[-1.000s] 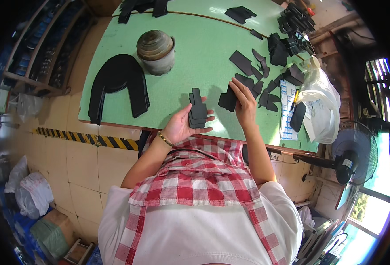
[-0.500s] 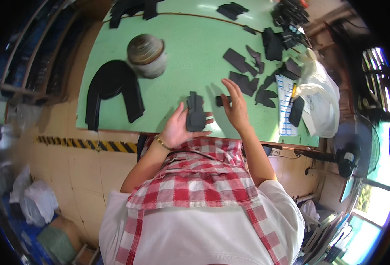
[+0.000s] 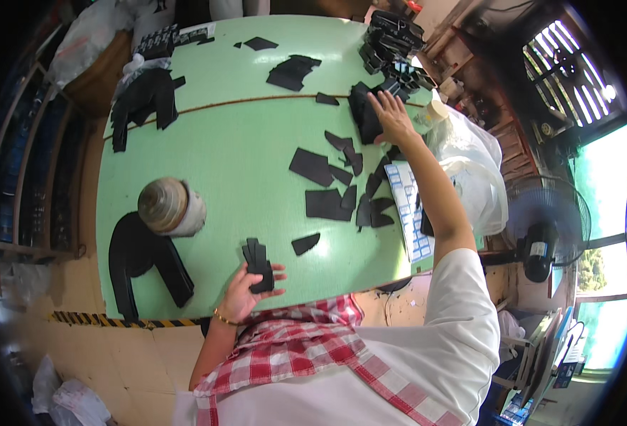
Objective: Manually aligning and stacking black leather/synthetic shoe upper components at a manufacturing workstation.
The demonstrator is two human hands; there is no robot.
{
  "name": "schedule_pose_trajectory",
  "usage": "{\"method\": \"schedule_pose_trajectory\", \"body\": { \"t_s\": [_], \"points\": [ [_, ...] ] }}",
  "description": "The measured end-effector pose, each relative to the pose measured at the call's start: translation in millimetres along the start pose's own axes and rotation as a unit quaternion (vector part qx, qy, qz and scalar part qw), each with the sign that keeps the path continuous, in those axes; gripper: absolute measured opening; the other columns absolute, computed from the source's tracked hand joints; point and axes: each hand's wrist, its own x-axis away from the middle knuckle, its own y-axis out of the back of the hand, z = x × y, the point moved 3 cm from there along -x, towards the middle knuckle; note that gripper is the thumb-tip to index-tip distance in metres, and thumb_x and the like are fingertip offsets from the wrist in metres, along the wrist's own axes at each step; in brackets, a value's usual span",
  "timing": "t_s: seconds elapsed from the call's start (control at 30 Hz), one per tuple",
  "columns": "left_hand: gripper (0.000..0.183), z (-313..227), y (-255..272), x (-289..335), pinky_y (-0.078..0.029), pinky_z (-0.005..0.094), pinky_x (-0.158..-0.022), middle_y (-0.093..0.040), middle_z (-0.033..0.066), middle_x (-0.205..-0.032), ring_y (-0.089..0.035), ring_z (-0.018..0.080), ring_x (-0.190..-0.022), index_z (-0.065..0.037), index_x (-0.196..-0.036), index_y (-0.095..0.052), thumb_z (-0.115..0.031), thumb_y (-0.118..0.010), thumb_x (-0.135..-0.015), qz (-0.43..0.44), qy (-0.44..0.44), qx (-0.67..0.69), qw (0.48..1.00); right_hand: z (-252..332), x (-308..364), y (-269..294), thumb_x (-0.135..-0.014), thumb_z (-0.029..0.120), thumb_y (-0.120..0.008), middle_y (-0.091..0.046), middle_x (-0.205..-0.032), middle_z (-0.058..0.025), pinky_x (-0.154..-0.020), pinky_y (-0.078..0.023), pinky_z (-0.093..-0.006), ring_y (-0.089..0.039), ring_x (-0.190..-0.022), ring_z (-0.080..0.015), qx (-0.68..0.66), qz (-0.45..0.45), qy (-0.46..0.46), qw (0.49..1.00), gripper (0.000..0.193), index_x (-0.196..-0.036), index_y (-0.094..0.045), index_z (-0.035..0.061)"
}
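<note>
My left hand (image 3: 241, 292), near the table's front edge, holds a small stack of narrow black cut pieces (image 3: 258, 265). The thumb rests over them and the fingertips show beyond their right side. My right hand (image 3: 393, 119) is stretched far forward, its fingers spread and nothing seen in them. It is over or beside a stack of black pieces (image 3: 362, 112) at the back right; whether it touches them I cannot tell. A small black piece (image 3: 305, 243) lies on the table between my hands. Several flat black pieces (image 3: 312, 166) are spread nearer the middle right.
The green table (image 3: 235, 170) also bears a round stone-like weight (image 3: 175, 206) and a black curved stack (image 3: 139, 248) at left. A printed sheet (image 3: 407, 213) and white plastic bag (image 3: 473, 177) lie at right. Beyond them stands a fan (image 3: 541, 234).
My right hand has moved from near the left one, forward and right to the far stack. My left hand still holds the black pieces. The view has shifted, showing more of the table's far side.
</note>
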Motion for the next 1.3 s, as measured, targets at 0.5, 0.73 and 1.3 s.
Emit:
{"method": "schedule_pose_trajectory", "body": {
  "t_s": [0.5,0.73,1.3],
  "points": [
    [0.037,-26.0,-3.5,-20.0,-0.055,0.0417,-0.088,-0.048,0.0121,-0.119,-0.054,0.0229,-0.110,0.001,-0.128,-0.041,0.002,-0.041,-0.091,-0.051,-0.009,-0.094,0.994,-34.6,-101.0,-45.3,-0.034,0.051,-0.090,-0.028,-0.145,-0.0259,-0.116,-0.006,-0.0486,-0.016,-0.140,-0.0366,-0.044,0.175,0.033,0.983,0.155,-0.148,0.008,0.0139],
    [0.025,-42.8,-23.2,-8.9,-0.052,0.0371,-0.078,-0.060,0.0121,-0.102,-0.060,0.0277,-0.093,-0.002,-0.110,-0.056,-0.001,-0.054,-0.085,-0.161,-0.193,-0.582,0.773,-21.3,-56.1,-50.1,-0.044,0.028,-0.087,-0.048,-0.118,-0.0191,-0.098,-0.036,-0.0419,-0.045,-0.114,-0.0354,-0.177,0.026,0.044,0.983,0.107,-0.131,-0.033,-0.0023],
    [0.036,7.1,-1.9,31.9,-0.037,0.0416,-0.087,-0.055,0.0089,-0.097,-0.053,0.0282,-0.093,-0.010,-0.111,-0.061,-0.005,-0.062,-0.075,-0.116,-0.412,-0.764,0.483,318.0,85.9,65.2,-0.042,0.033,-0.090,-0.054,-0.109,-0.0150,-0.090,-0.040,-0.0410,-0.051,-0.106,-0.0303,-0.203,-0.010,0.322,0.925,0.097,-0.120,-0.042,0.0007]
  ]
}}
